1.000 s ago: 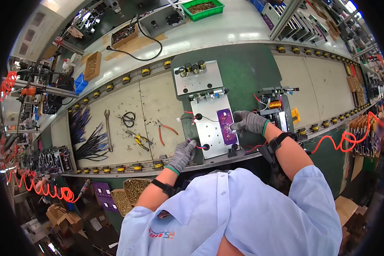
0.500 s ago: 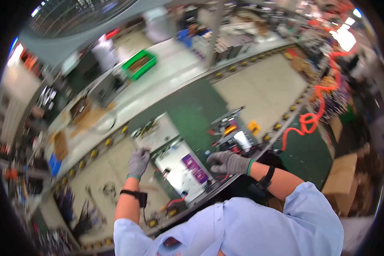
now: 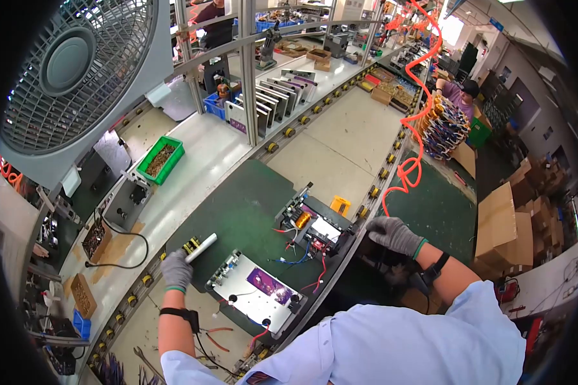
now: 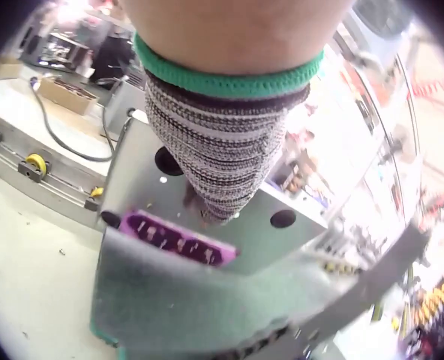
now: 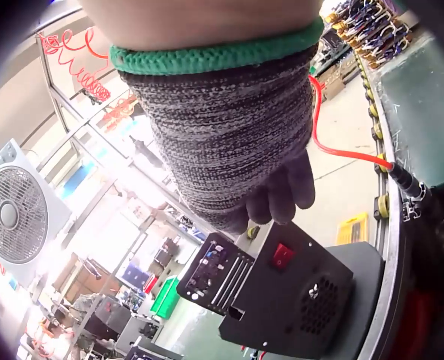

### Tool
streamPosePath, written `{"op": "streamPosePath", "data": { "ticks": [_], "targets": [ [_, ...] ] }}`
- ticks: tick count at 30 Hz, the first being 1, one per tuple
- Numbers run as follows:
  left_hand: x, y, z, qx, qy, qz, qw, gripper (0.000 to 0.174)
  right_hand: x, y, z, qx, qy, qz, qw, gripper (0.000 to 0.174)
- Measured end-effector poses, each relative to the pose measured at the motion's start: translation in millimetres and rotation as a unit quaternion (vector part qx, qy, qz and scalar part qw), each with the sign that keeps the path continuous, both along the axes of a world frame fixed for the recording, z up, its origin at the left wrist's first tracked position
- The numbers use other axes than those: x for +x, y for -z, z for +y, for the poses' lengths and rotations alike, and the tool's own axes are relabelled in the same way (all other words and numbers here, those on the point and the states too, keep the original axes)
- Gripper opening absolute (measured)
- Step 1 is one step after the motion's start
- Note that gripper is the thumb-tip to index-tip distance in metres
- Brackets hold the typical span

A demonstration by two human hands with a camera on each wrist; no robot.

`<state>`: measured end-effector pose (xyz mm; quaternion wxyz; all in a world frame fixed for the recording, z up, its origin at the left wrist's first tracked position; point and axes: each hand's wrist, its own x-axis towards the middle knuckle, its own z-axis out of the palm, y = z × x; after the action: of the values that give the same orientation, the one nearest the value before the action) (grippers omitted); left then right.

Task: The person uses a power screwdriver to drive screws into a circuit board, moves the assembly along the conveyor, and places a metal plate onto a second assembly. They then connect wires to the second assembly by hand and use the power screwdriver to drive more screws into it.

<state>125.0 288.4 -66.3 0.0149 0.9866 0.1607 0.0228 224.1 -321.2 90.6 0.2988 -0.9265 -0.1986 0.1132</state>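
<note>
My gloved left hand (image 3: 176, 271) grips a metal panel (image 3: 202, 248) that stands tipped up, almost edge-on in the head view, with black-and-gold cylindrical parts (image 3: 191, 244) beside it. The left wrist view shows the panel's face (image 4: 244, 206) with dark round spots and a purple circuit board (image 4: 181, 240) along its lower part; the fingertips are mostly hidden. My right hand (image 3: 397, 236) hangs by the bench's front edge, fingers loosely bent and holding nothing. A flat metal plate (image 3: 244, 296) bearing a purple board (image 3: 270, 285) lies between the hands. Beyond it sits a wired unit (image 3: 311, 226) with a copper coil.
Pliers (image 3: 218, 340) and a wrench (image 3: 149, 364) lie at the lower left. A yellow piece (image 3: 340, 205) is behind the wired unit. A red coiled hose (image 3: 410, 173) hangs at the right. Across the bench are a green tray (image 3: 162, 160) and a large fan (image 3: 77, 70).
The head view has swung to the right. My left hand has left the near end of the flat plate and raised the far panel. The right hand has moved off the purple board toward the right.
</note>
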Motion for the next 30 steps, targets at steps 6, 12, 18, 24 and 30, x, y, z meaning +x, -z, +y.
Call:
{"op": "streamPosePath", "data": {
  "ticks": [6, 12, 18, 24, 30],
  "targets": [
    [-72, -61, -10, -0.117, -0.208, -0.142, 0.961, 0.032, 51, 33, -5, 0.018, 0.002, -0.004, 1.000, 0.024],
    [-176, -181, -113, -0.310, -0.268, -0.401, 0.820, 0.037, 114, 84, -3, 0.057, -0.076, 0.076, 0.993, 0.024],
    [-167, -281, -242, -0.333, -0.252, -0.351, 0.838, 0.041, 127, 71, 67, -0.211, -0.359, 0.059, 0.907, 0.029],
    [-46, -273, -317, -0.437, -0.196, -0.265, 0.837, 0.044, 140, 112, 96, -0.303, -0.471, -0.026, 0.828, 0.026],
    [13, -152, -361, -0.668, -0.273, -0.358, 0.593, 0.043, 153, 97, 26, 0.198, -0.293, 0.350, 0.868, 0.026]
  ]
}}
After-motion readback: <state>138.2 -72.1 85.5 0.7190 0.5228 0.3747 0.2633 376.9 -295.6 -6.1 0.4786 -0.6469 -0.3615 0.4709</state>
